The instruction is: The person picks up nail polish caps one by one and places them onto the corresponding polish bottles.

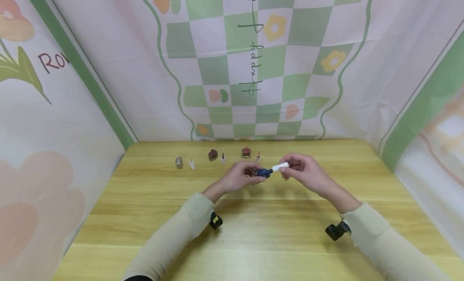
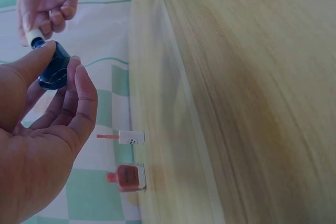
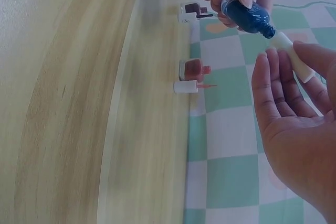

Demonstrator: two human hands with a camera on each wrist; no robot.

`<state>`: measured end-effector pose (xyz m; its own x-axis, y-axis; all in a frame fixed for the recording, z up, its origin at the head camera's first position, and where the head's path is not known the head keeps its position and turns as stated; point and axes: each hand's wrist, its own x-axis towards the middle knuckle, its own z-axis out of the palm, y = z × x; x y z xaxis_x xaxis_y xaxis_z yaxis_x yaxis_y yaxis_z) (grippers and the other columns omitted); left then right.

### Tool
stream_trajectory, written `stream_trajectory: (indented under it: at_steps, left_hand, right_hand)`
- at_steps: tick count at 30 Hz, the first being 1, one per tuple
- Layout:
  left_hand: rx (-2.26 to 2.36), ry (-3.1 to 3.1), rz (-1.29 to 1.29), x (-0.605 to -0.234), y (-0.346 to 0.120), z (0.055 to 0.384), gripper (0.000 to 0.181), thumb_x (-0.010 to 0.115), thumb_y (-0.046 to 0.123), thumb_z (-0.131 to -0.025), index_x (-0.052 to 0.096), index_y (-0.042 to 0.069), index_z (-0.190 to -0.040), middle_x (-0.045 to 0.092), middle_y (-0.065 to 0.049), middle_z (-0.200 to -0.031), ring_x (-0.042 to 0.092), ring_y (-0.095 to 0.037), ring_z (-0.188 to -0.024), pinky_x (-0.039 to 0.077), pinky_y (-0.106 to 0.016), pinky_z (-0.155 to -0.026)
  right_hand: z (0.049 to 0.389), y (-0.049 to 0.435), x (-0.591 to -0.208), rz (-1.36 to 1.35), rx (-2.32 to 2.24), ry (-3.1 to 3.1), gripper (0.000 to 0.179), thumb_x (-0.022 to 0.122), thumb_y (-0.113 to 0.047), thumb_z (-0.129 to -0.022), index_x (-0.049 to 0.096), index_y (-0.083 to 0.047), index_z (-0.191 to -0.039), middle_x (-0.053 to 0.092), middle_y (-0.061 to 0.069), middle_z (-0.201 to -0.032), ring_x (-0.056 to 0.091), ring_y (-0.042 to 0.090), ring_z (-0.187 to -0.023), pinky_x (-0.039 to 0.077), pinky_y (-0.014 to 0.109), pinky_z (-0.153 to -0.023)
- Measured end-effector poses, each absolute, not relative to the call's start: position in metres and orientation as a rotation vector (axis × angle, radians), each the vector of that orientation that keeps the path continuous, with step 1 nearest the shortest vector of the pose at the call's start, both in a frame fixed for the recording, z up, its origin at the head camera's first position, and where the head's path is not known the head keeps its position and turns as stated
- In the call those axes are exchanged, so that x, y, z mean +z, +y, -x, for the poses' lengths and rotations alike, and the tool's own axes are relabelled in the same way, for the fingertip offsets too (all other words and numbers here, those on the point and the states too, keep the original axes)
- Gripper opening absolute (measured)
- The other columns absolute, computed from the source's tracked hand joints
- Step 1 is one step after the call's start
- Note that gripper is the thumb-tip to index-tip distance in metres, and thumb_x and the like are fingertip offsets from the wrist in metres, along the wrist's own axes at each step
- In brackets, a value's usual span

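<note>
My left hand [image 1: 239, 176] pinches a dark blue nail polish bottle [image 3: 247, 15] between thumb and fingers, above the table and tilted with its neck toward the right. A white nail polish cap [image 3: 295, 59] is pinched by my right hand [image 1: 308, 174], thumb against fingertips. The cap's mouth is right at the bottle's neck, whose blue-stained threads show in the right wrist view. Any brush under this cap is hidden. Behind the hands stands a red nail polish bottle [image 1: 246, 152], uncapped, with its white brush cap [image 3: 186, 86] upright beside it.
Farther left on the wooden table [image 1: 152, 188] stand a dark brown polish bottle [image 1: 212, 155] with its brush cap [image 1: 223, 158], then a glittery grey bottle [image 1: 179, 163] with its own cap [image 1: 192, 164]. A printed cloth [image 1: 246, 71] hangs behind the table's back edge.
</note>
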<state>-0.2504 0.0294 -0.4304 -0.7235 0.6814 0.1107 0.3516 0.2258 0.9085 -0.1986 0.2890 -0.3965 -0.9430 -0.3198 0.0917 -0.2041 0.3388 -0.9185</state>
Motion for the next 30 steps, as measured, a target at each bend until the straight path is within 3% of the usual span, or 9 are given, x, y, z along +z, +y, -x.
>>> stream_trajectory:
  at_steps: [10,16,21,30]
  left_hand:
    - [1.495,2.196,-0.971,-0.4325,0.0299,0.2506,0.019,0.074,0.018,-0.096,0.073,0.009,-0.113,0.070,-0.005,-0.101,0.067,-0.016,-0.082,0.061,-0.042,-0.078]
    - [1.488,2.209,-0.973,-0.4325,0.0303,0.2505,0.021,0.074,0.017,-0.096,0.073,0.009,-0.115,0.071,-0.005,-0.102,0.068,-0.015,-0.083,0.061,-0.033,-0.075]
    - [1.469,2.219,-0.976,-0.4300,0.0304,0.2483,0.023,0.074,0.016,-0.096,0.073,0.008,-0.117,0.071,-0.004,-0.104,0.068,-0.013,-0.084,0.060,-0.028,-0.073]
    - [1.464,2.212,-0.999,-0.4308,0.0305,0.2478,0.021,0.074,0.015,-0.096,0.073,0.009,-0.117,0.071,-0.005,-0.103,0.068,-0.015,-0.084,0.061,-0.031,-0.075]
  right_hand:
    - [0.1983,0.2860,-0.3975,0.492,-1.664,2.482,0.023,0.067,-0.017,-0.101,0.064,-0.002,-0.119,0.070,0.017,-0.096,0.069,0.038,-0.088,0.061,0.036,-0.080]
    - [0.1984,0.2841,-0.3979,0.501,-1.665,2.472,0.023,0.066,-0.016,-0.102,0.064,-0.002,-0.119,0.069,0.016,-0.096,0.068,0.043,-0.089,0.061,0.035,-0.079]
    - [0.1982,0.2827,-0.3982,0.519,-1.651,2.471,0.022,0.066,-0.016,-0.102,0.064,-0.001,-0.118,0.069,0.017,-0.097,0.069,0.039,-0.088,0.061,0.036,-0.077]
    - [0.1993,0.2803,-0.3983,0.517,-1.632,2.455,0.025,0.067,-0.014,-0.101,0.064,0.002,-0.118,0.069,0.017,-0.096,0.071,0.029,-0.085,0.061,0.037,-0.077]
